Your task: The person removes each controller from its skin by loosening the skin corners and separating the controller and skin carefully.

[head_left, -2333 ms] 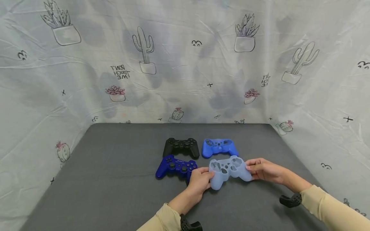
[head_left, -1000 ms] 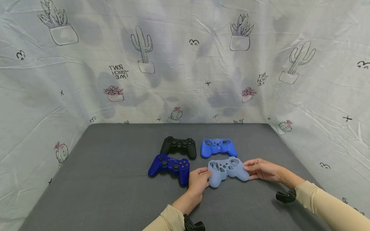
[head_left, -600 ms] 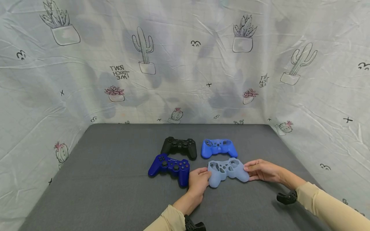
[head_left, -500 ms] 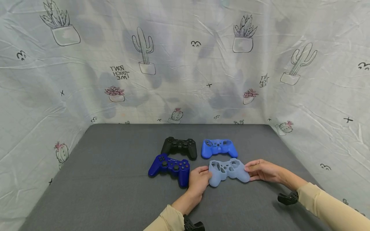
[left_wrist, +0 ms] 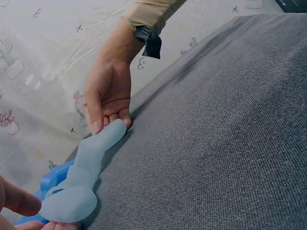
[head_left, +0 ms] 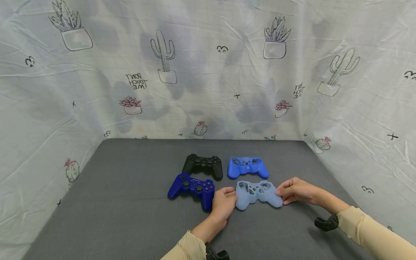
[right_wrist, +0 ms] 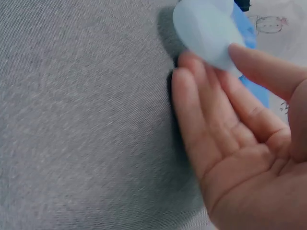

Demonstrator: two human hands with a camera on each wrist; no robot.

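Note:
A pale blue silicone controller cover point(head_left: 258, 192) lies on the grey mat point(head_left: 130, 202), held at both ends. My left hand point(head_left: 231, 195) grips its left horn, thumb above and fingertips below, as the left wrist view shows point(left_wrist: 32, 215). My right hand point(head_left: 281, 190) pinches the right horn point(right_wrist: 204, 24), the thumb on top and the fingers point(right_wrist: 192, 100) beside it on the mat. The left wrist view shows the cover point(left_wrist: 86, 165) stretched between both hands, with the right hand point(left_wrist: 109, 103) at its far tip.
A dark blue controller point(head_left: 191, 186) sits just left of my left hand. Behind it is a black controller point(head_left: 203, 165), and a bright blue cover point(head_left: 247, 167) lies behind the pale one. Cactus-print cloth point(head_left: 208, 72) walls the mat on three sides.
The pale cover, raised and tilted toward me 2.3 s ago, has come down and now lies flatter on the mat. Both hands have stayed on its ends.

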